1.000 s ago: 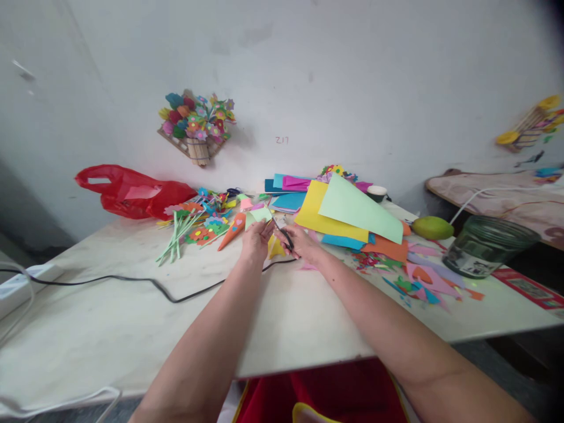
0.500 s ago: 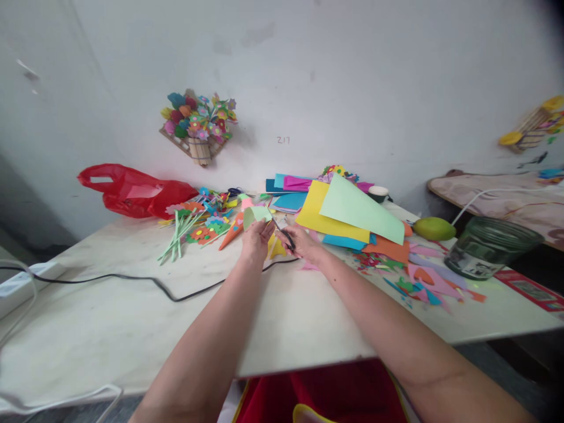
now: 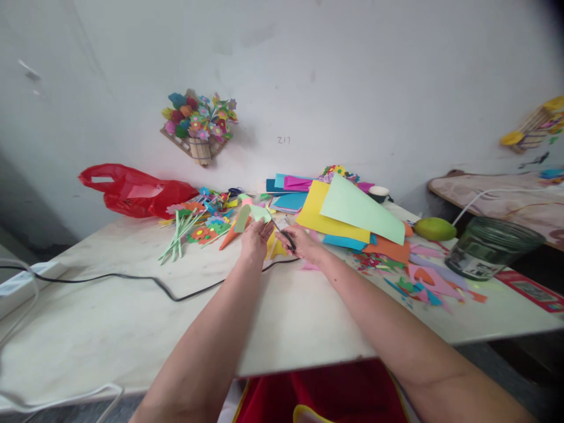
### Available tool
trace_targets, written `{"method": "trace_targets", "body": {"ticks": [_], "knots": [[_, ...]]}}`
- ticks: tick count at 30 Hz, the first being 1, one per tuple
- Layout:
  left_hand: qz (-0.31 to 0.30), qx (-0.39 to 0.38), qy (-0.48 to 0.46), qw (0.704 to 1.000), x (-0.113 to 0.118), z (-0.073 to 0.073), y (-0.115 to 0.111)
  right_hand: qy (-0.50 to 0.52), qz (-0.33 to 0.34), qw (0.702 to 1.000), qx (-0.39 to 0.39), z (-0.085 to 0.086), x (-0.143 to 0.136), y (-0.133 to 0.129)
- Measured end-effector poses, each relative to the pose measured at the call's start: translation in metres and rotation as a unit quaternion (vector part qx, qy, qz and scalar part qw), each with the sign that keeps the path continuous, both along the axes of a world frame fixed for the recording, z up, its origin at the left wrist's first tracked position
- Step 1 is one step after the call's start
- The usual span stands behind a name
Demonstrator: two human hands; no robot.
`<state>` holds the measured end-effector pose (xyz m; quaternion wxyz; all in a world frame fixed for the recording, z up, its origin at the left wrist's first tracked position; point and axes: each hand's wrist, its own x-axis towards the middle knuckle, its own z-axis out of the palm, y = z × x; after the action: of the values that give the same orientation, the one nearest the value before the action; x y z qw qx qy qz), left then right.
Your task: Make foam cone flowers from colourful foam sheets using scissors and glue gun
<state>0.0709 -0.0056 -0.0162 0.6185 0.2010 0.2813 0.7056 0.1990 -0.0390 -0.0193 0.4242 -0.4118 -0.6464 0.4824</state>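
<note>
My left hand (image 3: 256, 238) is closed on a small pale green sheet (image 3: 259, 212), which bends up and to the left above the fingers. Dark-handled scissors (image 3: 287, 238) are in my right hand (image 3: 302, 242), their blades pointing up and left at the right edge of the sheet. Behind my left hand lies an orange cone shape (image 3: 230, 236). Yellow pieces (image 3: 277, 248) lie between the two hands. Right of my right hand, a large light green sheet (image 3: 359, 208) rests over a yellow sheet (image 3: 315, 208).
A red plastic bag (image 3: 132, 191), green strips (image 3: 178, 235) and foam flowers (image 3: 203, 235) are at the left. Coloured scraps (image 3: 423, 282), a green mango (image 3: 435, 228) and a glass jar (image 3: 491, 249) stand or lie right. A black cable (image 3: 176, 298) crosses the table.
The small green sheet has shifted and now curls over more to the left, covering part of the orange cone. Both hands are nearly where they were.
</note>
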Motion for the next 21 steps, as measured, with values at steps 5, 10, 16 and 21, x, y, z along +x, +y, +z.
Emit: {"method": "trace_targets", "body": {"ticks": [5,10,16,21], "knots": [[-0.006,0.017,0.012,1.0,-0.003,-0.003,0.002,-0.001,0.009,1.0,0.001,0.001,0.0,-0.001],[0.001,0.019,0.027,0.999,-0.005,-0.003,0.003,-0.007,0.003,1.0,0.0,0.003,0.001,-0.003],[-0.001,0.013,0.056,0.998,-0.009,-0.003,0.005,-0.019,0.005,1.0,-0.023,0.004,0.003,-0.002],[-0.025,0.043,0.078,0.996,-0.012,-0.004,0.005,-0.015,0.013,0.999,-0.031,0.01,0.003,-0.006]]}}
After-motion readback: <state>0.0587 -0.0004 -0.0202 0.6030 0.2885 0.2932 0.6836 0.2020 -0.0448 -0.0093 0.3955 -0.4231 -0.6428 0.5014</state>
